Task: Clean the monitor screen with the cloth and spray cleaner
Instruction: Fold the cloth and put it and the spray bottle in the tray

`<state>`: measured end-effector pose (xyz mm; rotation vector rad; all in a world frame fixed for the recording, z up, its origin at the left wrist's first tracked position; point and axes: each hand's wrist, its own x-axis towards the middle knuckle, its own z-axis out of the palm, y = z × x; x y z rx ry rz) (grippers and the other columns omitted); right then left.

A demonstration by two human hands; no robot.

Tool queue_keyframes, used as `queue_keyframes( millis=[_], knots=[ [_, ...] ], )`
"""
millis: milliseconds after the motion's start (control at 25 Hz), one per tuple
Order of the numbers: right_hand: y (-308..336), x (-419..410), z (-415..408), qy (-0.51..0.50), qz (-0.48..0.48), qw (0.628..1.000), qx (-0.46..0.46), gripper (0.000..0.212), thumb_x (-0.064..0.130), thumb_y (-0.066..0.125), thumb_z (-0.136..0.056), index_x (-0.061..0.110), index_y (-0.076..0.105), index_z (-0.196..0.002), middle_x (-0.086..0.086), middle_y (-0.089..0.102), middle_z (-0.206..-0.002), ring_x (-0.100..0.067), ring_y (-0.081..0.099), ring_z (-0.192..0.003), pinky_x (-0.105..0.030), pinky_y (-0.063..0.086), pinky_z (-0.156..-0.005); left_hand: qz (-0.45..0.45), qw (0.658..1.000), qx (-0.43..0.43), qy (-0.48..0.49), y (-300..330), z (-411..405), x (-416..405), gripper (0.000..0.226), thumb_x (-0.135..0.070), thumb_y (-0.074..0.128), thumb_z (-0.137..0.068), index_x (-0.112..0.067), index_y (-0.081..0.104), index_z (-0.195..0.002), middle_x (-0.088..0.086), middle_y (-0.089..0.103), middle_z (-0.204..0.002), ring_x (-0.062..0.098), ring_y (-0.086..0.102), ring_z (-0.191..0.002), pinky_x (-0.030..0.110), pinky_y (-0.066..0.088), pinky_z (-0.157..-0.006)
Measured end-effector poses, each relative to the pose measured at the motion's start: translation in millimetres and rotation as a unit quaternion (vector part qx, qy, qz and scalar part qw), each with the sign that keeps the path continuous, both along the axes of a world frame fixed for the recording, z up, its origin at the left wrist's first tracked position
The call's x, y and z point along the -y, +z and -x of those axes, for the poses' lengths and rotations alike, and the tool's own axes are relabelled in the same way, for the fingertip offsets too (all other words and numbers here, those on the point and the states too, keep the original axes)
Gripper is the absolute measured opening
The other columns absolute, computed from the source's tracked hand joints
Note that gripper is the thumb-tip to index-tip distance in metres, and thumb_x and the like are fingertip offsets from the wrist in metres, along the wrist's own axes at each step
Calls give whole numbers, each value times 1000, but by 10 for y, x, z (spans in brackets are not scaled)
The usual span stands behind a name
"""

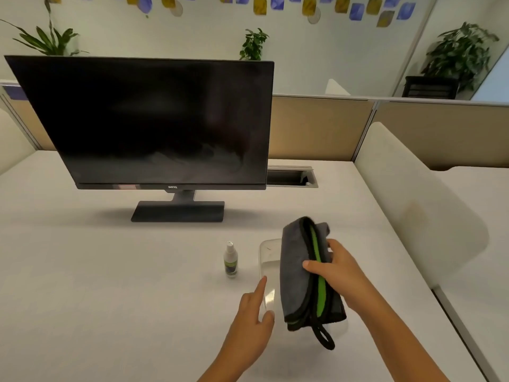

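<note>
Hands come first, nearest the camera. The left hand (254, 312) rests on the near left edge of a clear, shallow plastic tray (268, 256), forefinger stretched along its rim and thumb at its corner, the fingers mostly straight and clasping nothing. The right hand (334, 274) grasps a folded grey microfibre cloth (296, 271) with black piping and a bright green inner stripe, fingers over its top and thumb behind; the cloth hangs just over the tray, its black loop dangling off the near end, and I cannot tell whether its underside touches the tray.

Just left of the tray, apart from both hands, a small clear spray bottle with a white nozzle and green label (230, 260) stands upright on the white desk (96, 285), untouched.

Further back sits the black flat-panel monitor (148, 119) on its dark rectangular stand (179, 211), switched off. Pale hazy smears show across the lower right of its screen; whether they are dirt or reflection is unclear.

By my reading the task is at its start: the cloth is in hand, but the spray has yet to be taken up and applied, and the wiping of the screen remains.

Behind the monitor run beige desk partitions (316, 128) and green potted plants (253, 45).
</note>
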<state>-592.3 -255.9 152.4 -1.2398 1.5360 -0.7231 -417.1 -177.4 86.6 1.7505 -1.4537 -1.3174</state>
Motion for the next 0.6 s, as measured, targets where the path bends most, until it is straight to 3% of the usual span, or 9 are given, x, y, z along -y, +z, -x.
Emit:
queue_keyframes(
  millis=[200,320,440,520,600],
  knots=[
    [-328,90,-99,68,-54,980,-180,32,16,62,-82,14,45,-109,-4,58,-97,-14,57,-82,-27,51,-68,-24,999,-45,6,-1,-2,-1,62,-30,38,-96,-55,1,-138,-12,28,-136,18,54,-105,25,58,-67],
    [-439,126,-107,84,-82,975,-188,46,14,57,-86,9,36,-127,-9,55,-109,-18,55,-89,-27,49,-68,-23,999,-48,1,26,-4,-16,62,-26,38,-97,-51,1,-140,-9,27,-139,20,54,-107,24,58,-68],
    [-504,92,-115,111,-95,969,-200,51,21,56,-92,8,28,-133,-12,52,-121,-19,53,-96,-31,50,-83,-18,999,-47,2,31,-8,-26,63,-24,38,-96,-49,2,-142,-7,29,-140,21,57,-102,23,57,-67],
    [-503,-6,-195,122,-49,936,-326,61,25,58,-92,9,22,-138,-12,53,-122,-20,55,-96,-32,50,-83,-11,999,-41,1,25,-17,-31,64,-23,39,-96,-48,4,-143,-7,30,-138,20,58,-96,21,56,-67],
    [-498,-138,-315,111,87,847,-512,79,24,69,-84,9,19,-144,-15,48,-130,-26,54,-108,-33,49,-84,-3,999,-32,-3,16,-20,-33,64,-22,39,-95,-46,4,-143,-8,32,-134,17,60,-88,21,56,-67]
  ],
)
